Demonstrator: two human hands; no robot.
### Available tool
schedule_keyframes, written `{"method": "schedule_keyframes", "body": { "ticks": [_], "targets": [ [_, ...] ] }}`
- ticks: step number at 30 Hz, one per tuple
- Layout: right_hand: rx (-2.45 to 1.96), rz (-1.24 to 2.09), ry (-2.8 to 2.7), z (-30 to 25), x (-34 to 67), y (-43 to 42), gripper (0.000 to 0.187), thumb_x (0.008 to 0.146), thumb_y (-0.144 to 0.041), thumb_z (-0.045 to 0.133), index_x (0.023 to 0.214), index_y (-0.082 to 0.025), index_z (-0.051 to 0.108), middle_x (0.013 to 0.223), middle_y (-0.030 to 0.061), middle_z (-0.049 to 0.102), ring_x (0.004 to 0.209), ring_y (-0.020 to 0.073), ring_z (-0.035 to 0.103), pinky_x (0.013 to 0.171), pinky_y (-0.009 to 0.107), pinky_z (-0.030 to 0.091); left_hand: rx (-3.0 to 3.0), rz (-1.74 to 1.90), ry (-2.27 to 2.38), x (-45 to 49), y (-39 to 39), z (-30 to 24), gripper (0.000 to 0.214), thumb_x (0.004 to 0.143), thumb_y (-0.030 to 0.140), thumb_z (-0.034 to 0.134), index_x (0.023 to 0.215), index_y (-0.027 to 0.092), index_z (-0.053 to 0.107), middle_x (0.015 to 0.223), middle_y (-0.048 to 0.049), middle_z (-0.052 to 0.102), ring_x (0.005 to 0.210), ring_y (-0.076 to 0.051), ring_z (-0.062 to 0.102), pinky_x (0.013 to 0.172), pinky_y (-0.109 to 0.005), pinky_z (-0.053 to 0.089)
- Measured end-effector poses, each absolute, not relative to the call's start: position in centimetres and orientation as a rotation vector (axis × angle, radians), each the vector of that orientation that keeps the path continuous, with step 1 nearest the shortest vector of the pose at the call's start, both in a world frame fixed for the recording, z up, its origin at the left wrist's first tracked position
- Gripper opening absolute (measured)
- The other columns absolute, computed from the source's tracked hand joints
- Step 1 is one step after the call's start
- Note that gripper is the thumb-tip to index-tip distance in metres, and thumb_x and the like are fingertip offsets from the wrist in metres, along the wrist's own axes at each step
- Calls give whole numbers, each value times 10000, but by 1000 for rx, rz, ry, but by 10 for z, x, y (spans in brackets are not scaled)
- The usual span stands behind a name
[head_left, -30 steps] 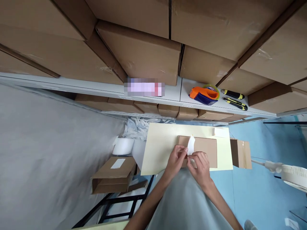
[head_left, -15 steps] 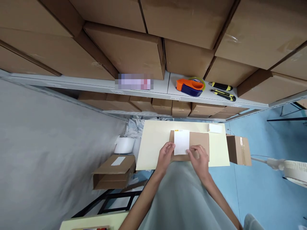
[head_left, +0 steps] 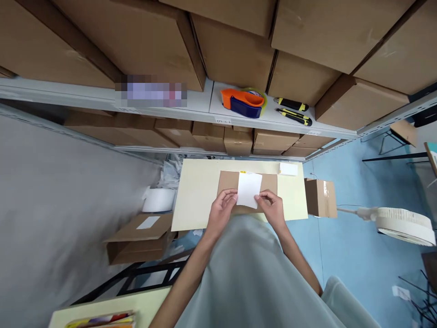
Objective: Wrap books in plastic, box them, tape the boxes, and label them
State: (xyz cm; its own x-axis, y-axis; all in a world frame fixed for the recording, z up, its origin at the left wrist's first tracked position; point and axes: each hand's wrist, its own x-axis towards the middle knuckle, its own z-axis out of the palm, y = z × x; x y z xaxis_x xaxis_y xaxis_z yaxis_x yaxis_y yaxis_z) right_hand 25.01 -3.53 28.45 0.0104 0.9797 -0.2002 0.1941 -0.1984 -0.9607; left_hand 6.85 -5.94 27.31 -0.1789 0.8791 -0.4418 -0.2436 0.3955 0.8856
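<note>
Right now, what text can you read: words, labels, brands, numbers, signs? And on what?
No text reads with certainty.
White sheet: yellow mark and faint print at top, too small.
Shelf-edge label below the orange tape dispenser: characters, too small.
Right shelf-edge label: too small.
Pixelated item on the shelf: obscured.
White label on the open carton: nothing legible.

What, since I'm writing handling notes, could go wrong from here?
The white sheet, held at its sides by the left hand and the right hand, looks slightly bowed, so it could crease if squeezed inward. The brown cardboard beneath lies close to the near edge of the table; a careless tug might drag it over.
</note>
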Motion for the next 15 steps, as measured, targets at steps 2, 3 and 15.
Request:
{"method": "schedule_keyframes", "body": {
  "ticks": [2, 3, 15],
  "targets": [
    [-1506, 1224, -1273, 286, 252, -37, 287, 897, -488, 737, 828, -209, 737, 834, 27, 719, 818, 185, 660, 824, 313, 554, 694, 1164, 1462, 71, -59, 269, 517, 816, 612, 790, 1117, 203, 691, 1165, -115, 774, 1102, -254, 734, 977, -379, 584],
    [-1506, 1214, -1286, 287, 253, -38, 293, 905, -492, 732, 831, -208, 738, 837, 28, 715, 823, 184, 659, 828, 312, 553, 714, 1180, 1485, 72, -59, 267, 540, 811, 617, 791, 1140, 201, 690, 1186, -121, 774, 1104, -257, 737, 974, -385, 591],
    [-1606, 1248, -1419, 267, 263, -30, 363, 932, -537, 683, 880, -194, 792, 882, 56, 759, 835, 198, 683, 825, 314, 560, 801, 1042, 1585, 62, -66, 242, 469, 828, 656, 731, 912, 195, 736, 868, -59, 769, 809, -202, 697, 756, -310, 577]
  ]
}}
